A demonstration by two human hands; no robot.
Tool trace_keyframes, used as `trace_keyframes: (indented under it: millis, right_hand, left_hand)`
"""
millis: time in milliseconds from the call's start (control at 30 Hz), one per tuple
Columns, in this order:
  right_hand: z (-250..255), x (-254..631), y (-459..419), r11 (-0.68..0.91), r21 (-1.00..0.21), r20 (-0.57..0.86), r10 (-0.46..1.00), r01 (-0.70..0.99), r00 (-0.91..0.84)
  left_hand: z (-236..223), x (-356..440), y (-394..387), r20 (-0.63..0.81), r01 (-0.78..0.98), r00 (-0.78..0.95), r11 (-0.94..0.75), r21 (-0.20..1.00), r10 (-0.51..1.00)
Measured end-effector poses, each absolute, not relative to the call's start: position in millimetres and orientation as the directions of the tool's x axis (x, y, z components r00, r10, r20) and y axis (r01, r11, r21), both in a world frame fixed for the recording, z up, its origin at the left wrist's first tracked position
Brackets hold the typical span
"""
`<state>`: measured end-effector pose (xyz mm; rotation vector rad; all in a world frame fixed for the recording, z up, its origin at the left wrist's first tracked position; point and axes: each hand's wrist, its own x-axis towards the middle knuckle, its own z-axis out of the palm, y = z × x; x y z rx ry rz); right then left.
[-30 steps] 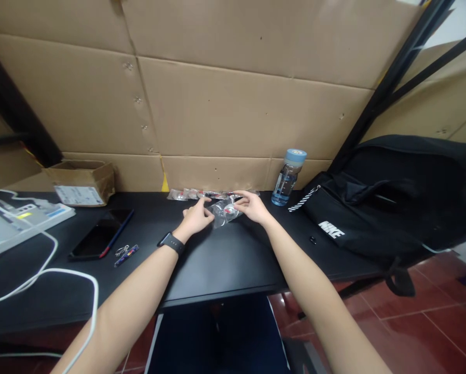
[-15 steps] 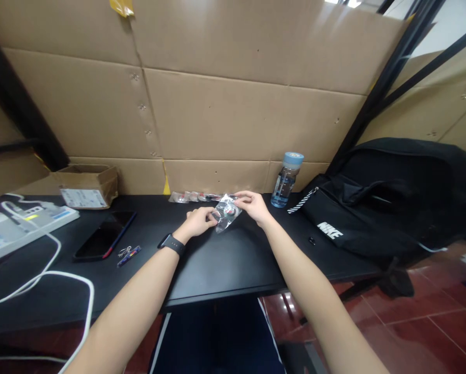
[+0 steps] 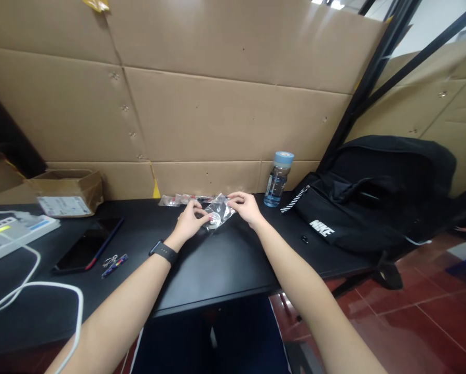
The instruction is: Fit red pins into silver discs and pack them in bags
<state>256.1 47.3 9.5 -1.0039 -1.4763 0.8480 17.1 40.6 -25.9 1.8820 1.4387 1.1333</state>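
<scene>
Between my hands is a small clear plastic bag (image 3: 219, 209) with a round, pale disc-shaped item (image 3: 214, 221) in its lower left part; its exact kind is too small to make out. My left hand (image 3: 191, 219), with a dark watch on the wrist, pinches the bag and the round item at the left. At the bag's upper right edge, the fingers of my right hand (image 3: 244, 207) are closed on the plastic. Just behind, several small bagged items (image 3: 176, 200) lie in a row along the back of the black table (image 3: 213, 275), partly hidden by my hands.
To the right stand a water bottle (image 3: 278, 180) and a black backpack (image 3: 373, 202), with a small black object (image 3: 304, 239) before them. Leftward are a phone (image 3: 88, 246), a keychain (image 3: 115, 265), a cardboard box (image 3: 67, 192), a power strip (image 3: 21, 236) and a white cable (image 3: 50, 284). Cardboard walls the back.
My left hand has shifted its grip onto the round item, which now sits at the bag's lower left instead of near its middle. The camera view has turned slightly right.
</scene>
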Motion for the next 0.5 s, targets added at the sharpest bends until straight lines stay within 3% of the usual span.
trace_keyframes:
  millis: [167,333,400,500]
  right_hand:
    - [10,256,48,0.399,-0.914,0.395,0.916,0.076,-0.067]
    - [13,265,54,0.429,-0.892,0.447,0.884,0.144,0.134]
    - [13,269,56,0.410,-0.908,0.419,0.892,0.088,0.173]
    - [13,271,55,0.372,-0.928,0.366,0.917,-0.009,0.159]
  left_hand:
    - [-20,15,35,0.231,0.644,0.135,-0.262,0.719,0.964]
    - [-20,12,35,0.212,0.724,0.184,-0.279,0.631,0.960]
    - [-20,12,35,0.216,0.701,0.191,-0.287,0.653,0.958]
    - [-20,16,36,0.216,0.551,0.186,-0.284,0.784,0.958]
